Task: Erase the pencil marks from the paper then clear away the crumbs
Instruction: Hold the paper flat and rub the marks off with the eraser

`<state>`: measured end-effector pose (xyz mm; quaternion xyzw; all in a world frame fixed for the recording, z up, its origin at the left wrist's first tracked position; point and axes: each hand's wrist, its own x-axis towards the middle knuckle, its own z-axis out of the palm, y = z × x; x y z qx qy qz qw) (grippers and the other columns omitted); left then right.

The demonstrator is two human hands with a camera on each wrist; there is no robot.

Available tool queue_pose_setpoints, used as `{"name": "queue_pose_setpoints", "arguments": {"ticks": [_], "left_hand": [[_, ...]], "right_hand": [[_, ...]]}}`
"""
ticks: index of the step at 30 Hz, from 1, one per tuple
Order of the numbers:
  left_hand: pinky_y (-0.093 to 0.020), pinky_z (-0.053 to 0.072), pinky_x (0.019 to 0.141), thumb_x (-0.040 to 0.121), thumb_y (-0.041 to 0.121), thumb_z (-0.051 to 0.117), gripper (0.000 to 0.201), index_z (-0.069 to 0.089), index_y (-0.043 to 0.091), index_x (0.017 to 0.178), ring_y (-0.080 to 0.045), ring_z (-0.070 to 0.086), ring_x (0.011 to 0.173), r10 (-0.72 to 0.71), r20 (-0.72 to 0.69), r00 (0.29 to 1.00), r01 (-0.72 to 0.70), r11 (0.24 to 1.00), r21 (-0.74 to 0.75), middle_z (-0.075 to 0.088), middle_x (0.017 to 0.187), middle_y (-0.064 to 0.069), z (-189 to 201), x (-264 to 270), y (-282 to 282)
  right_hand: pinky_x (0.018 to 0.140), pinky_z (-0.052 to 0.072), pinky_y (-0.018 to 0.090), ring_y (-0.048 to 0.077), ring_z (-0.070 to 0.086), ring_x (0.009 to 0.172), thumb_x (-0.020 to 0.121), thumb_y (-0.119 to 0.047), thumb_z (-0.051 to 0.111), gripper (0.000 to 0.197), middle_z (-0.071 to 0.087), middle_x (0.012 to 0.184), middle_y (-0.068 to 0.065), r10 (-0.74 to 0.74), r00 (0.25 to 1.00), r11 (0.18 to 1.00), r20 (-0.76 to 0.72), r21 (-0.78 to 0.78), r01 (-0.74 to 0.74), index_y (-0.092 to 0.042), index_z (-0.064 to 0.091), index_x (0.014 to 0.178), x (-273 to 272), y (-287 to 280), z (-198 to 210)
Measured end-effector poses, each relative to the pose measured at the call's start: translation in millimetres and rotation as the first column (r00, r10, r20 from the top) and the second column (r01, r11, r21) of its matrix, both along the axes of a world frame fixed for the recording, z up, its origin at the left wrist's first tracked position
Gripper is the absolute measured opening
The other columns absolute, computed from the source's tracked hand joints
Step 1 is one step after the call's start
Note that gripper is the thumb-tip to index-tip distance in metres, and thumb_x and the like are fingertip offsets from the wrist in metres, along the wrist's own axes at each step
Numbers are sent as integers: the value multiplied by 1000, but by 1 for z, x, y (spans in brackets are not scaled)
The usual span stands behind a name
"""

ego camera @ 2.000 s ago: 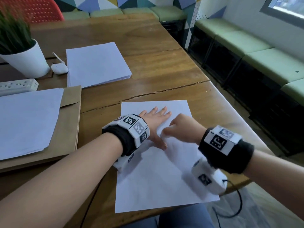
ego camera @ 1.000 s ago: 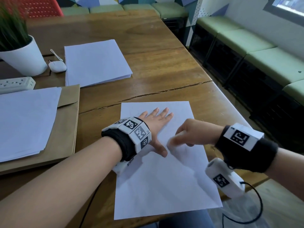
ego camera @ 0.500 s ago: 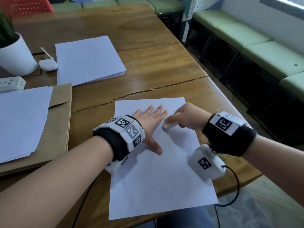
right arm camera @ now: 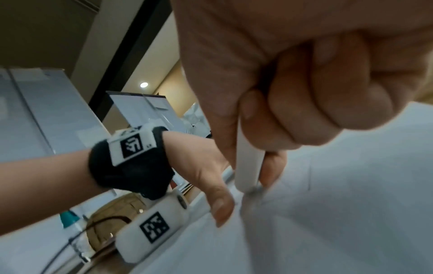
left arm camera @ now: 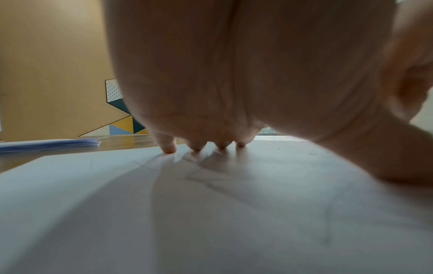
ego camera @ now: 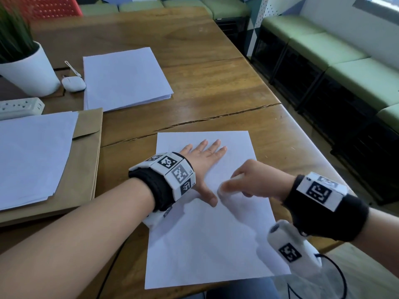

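Observation:
A white sheet of paper (ego camera: 205, 244) lies on the wooden table (ego camera: 205, 91) in front of me. My left hand (ego camera: 205, 156) lies flat on its upper part, fingers straight and spread, thumb beside the eraser. In the left wrist view the fingertips (left arm camera: 168, 148) press on the paper (left arm camera: 211, 222), where faint pencil lines show. My right hand (ego camera: 248, 182) grips a white eraser (ego camera: 224, 190), its tip down on the sheet just right of the left thumb. In the right wrist view the eraser (right arm camera: 248, 166) is pinched between thumb and curled fingers, its grey tip touching the paper (right arm camera: 328, 213).
At the back left lie a stack of white paper (ego camera: 123, 78), an earbud case (ego camera: 73, 83), a white plant pot (ego camera: 28, 72) and a power strip (ego camera: 19, 106). More sheets (ego camera: 30, 156) rest on a brown envelope (ego camera: 86, 160). Green benches (ego camera: 345, 61) stand right of the table's edge.
My right hand has rubbed the eraser back and forth over the sheet, now nearer to me, by the left thumb. The left hand has stayed flat on the paper.

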<state>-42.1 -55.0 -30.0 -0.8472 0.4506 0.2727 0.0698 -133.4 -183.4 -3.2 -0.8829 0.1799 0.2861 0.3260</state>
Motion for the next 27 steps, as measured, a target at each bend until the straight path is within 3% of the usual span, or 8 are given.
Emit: {"name": "queue_pose_setpoints", "arguments": {"ticks": [2, 6, 11, 14, 17, 22, 24, 27], "left_hand": [[-45, -5, 116, 62, 61, 73, 132, -22, 25, 146, -21, -20, 144, 3, -6, 1000, -3, 1000, 1, -26, 155, 4, 0, 0, 0], [-44, -4, 116, 63, 60, 74, 131, -21, 25, 146, -20, -20, 144, 14, -4, 1000, -14, 1000, -4, -26, 155, 5, 1, -1, 0], [-45, -4, 116, 62, 61, 73, 131, -21, 24, 147, -21, -19, 144, 0, -1, 1000, 0, 1000, 0, -25, 155, 4, 1, 0, 0], [-45, -5, 116, 63, 60, 74, 131, -21, 25, 146, -20, -20, 144, 11, -10, 1000, -11, 1000, -3, -26, 155, 5, 1, -1, 0], [-44, -5, 116, 63, 60, 74, 131, -21, 25, 146, -19, -21, 144, 15, -8, 1000, -15, 1000, -2, -27, 154, 6, 1, -1, 0], [-44, -5, 116, 63, 62, 73, 131, -21, 24, 147, -21, -20, 144, 1, -4, 1000, -1, 1000, 0, -26, 155, 4, 0, 0, 1], [-44, -5, 116, 63, 61, 73, 130, -21, 24, 147, -20, -20, 144, 3, -7, 1000, -3, 1000, -3, -26, 155, 4, 1, -1, 1], [-44, -5, 116, 63, 60, 73, 130, -20, 25, 147, -20, -20, 144, 14, -4, 1000, -14, 1000, -15, -25, 155, 5, 0, -1, 1]], "right_hand": [[42, 24, 22, 15, 31, 45, 74, -40, 69, 31, 45, 52, -2, -20, 1000, 1000, -8, -2, 20, -13, 59, 64, 6, -7, 3], [42, 27, 22, 15, 32, 44, 80, -32, 65, 31, 44, 54, 4, -221, 960, 975, 174, 49, 216, -4, 60, 70, 22, -13, 2], [41, 24, 21, 15, 30, 45, 72, -40, 70, 32, 42, 48, -4, 15, 998, 999, -57, 40, -13, -10, 63, 63, -8, 0, 1], [37, 24, 19, 15, 30, 42, 78, -36, 67, 40, 46, 55, 3, -154, 981, 988, 114, 4, 155, 3, 68, 81, 12, -17, 1], [38, 26, 17, 13, 32, 43, 80, -31, 65, 29, 43, 54, 4, -208, 946, 977, 247, -2, 215, -4, 62, 72, 16, -16, 1], [48, 25, 25, 15, 30, 47, 69, -42, 71, 34, 41, 48, -4, 22, 999, 999, -33, -23, -22, -13, 59, 57, -6, -7, 6], [43, 22, 22, 15, 28, 44, 71, -39, 71, 35, 43, 53, 0, -61, 998, 998, 30, -6, 61, -7, 63, 63, 6, -17, 8], [39, 24, 19, 15, 29, 42, 77, -31, 67, 34, 42, 54, 4, -195, 965, 981, 174, 23, 194, -7, 52, 59, 14, -17, 5]]}}
